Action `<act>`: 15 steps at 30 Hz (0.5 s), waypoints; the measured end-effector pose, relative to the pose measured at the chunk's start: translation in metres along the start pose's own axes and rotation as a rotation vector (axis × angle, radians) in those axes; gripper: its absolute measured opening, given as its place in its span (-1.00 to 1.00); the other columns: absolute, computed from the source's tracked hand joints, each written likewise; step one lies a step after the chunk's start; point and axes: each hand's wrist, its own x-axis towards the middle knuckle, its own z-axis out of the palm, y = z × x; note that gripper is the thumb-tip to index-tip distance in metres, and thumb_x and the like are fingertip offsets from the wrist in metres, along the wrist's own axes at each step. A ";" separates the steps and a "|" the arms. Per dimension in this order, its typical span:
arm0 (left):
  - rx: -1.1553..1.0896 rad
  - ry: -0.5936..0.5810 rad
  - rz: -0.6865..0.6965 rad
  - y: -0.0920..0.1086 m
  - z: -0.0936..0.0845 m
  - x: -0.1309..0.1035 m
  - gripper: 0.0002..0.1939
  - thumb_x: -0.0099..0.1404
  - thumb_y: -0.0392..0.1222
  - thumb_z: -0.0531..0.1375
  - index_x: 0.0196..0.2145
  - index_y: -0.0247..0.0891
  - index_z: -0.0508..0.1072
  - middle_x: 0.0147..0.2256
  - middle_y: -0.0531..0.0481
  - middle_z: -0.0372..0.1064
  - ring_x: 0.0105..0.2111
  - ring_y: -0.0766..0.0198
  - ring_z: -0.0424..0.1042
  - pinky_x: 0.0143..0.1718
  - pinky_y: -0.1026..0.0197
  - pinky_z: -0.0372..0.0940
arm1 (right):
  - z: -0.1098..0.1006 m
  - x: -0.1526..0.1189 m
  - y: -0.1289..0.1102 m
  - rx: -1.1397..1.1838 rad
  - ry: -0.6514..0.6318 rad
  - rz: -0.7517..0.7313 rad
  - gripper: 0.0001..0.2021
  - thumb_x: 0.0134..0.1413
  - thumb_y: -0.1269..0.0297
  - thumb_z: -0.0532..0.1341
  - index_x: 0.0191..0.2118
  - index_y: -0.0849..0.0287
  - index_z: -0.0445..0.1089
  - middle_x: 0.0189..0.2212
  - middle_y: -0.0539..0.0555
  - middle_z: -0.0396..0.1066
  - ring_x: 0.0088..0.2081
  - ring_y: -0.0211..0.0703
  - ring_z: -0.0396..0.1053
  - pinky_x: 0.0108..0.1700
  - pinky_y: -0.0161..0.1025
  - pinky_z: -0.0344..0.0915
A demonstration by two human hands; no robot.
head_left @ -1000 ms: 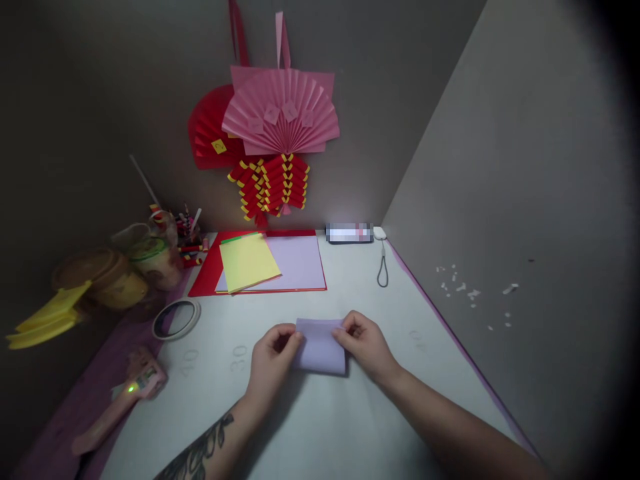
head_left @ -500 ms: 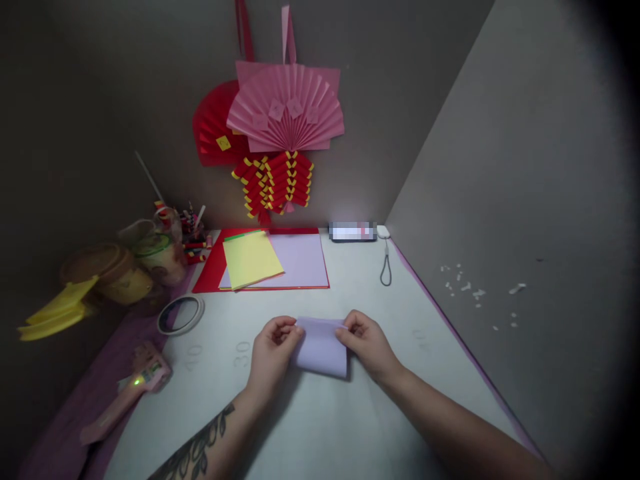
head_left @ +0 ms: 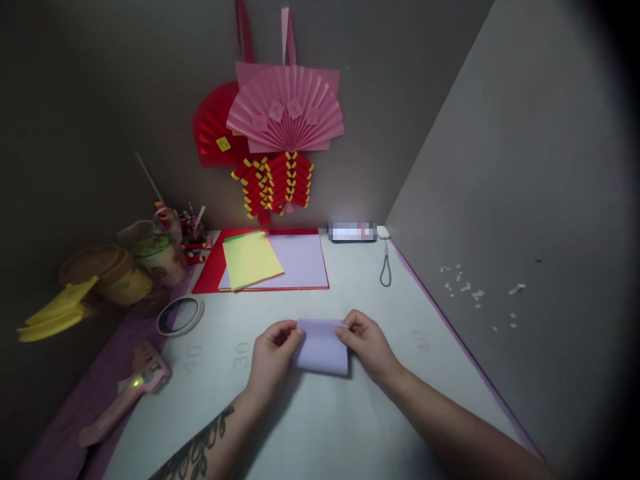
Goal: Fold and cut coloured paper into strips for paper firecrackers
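Between my hands is a small folded piece of lavender paper (head_left: 323,350), its near edge curving in a rounded bend. My left hand (head_left: 273,353) pinches its upper left corner between thumb and fingers. At the upper right corner, my right hand (head_left: 367,343) grips it the same way, thumb on top. The paper is close above the white mat (head_left: 320,427); whether its underside touches the mat is hidden.
Beyond my hands lie a yellow sheet (head_left: 253,260) and lavender sheets (head_left: 303,260) on red paper (head_left: 207,273). To the left are a tape roll (head_left: 163,320), a pink glue gun (head_left: 125,397) with a lit light and lidded cups (head_left: 157,257). A phone (head_left: 353,232) stands at the back; paper fans (head_left: 290,100) hang above.
Both hands keep their pinch on the lavender paper. Its near edge has risen very slightly; nothing else has visibly moved.
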 end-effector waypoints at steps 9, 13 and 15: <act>-0.079 0.040 -0.024 -0.007 -0.002 0.005 -0.63 -0.07 -0.02 0.40 -0.36 -0.33 0.52 -0.44 -0.03 0.45 -0.44 0.30 0.35 -0.41 0.30 0.22 | 0.001 0.002 -0.004 0.058 -0.015 0.032 -0.63 -0.13 0.00 0.33 -0.30 0.15 0.31 -0.57 -0.10 0.20 -0.52 -0.30 0.13 -0.43 -0.32 0.04; -0.087 0.049 -0.055 -0.005 0.000 0.004 -0.60 -0.09 -0.01 0.40 -0.36 -0.35 0.51 -0.43 -0.04 0.45 -0.45 0.30 0.35 -0.42 0.30 0.22 | 0.000 0.003 -0.002 -0.044 -0.003 0.026 -0.62 -0.10 -0.06 0.30 -0.50 0.17 0.26 -0.62 -0.11 0.11 -0.54 -0.32 0.05 -0.45 -0.32 -0.01; -0.080 0.052 -0.064 -0.004 0.000 0.004 -0.59 -0.11 0.00 0.41 -0.37 -0.35 0.51 -0.43 -0.04 0.45 -0.45 0.29 0.35 -0.42 0.30 0.22 | 0.000 0.004 0.000 -0.051 -0.003 0.023 -0.61 -0.09 -0.07 0.29 -0.52 0.17 0.25 -0.63 -0.11 0.10 -0.55 -0.33 0.04 -0.46 -0.32 -0.01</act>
